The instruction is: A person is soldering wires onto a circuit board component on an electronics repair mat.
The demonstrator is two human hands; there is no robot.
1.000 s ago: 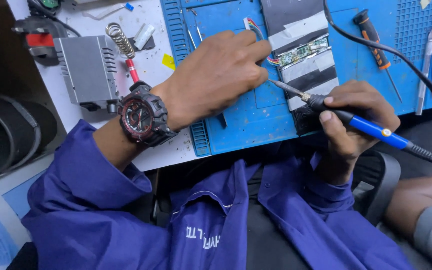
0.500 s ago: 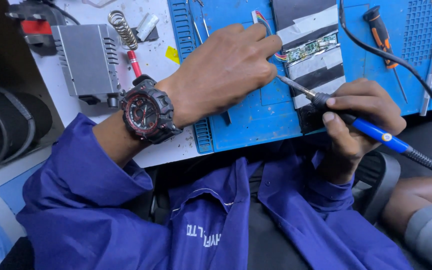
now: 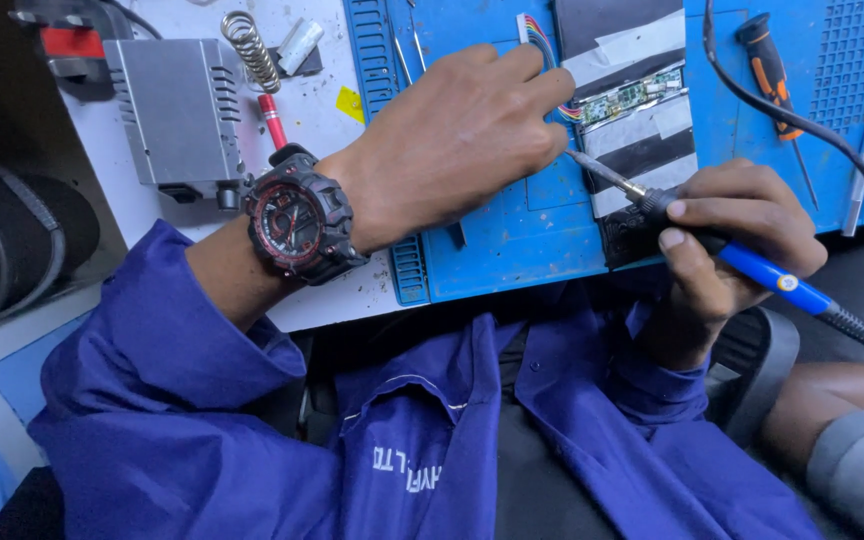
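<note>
Right hand (image 3: pixel 727 235), fingers (image 3: pixel 674 240) closed in a pen grip around a blue-handled soldering iron (image 3: pixel 712 255). The iron's long axis runs diagonally: its metal tip points up and to the left, ending just beside the left fingertips, while the handle and cable trail down and to the right, off the bench edge. Left hand (image 3: pixel 452 140), palm down, fingers (image 3: pixel 542 95) curled and pressing near the multicoloured ribbon wires (image 3: pixel 542 40) where these meet a small green circuit board (image 3: pixel 632 97); whether they pinch the wires cannot be told. The board is taped to a black battery pack (image 3: pixel 642 150) lying on a blue silicone work mat (image 3: pixel 512 240). A black and red wristwatch (image 3: pixel 297 220) sits on the left wrist. Farther out: an orange-handled screwdriver (image 3: pixel 767 65) on the mat at right, and a grey metal box (image 3: pixel 177 110) with a coiled iron stand (image 3: pixel 250 50) on the white bench (image 3: pixel 322 100) at left.
</note>
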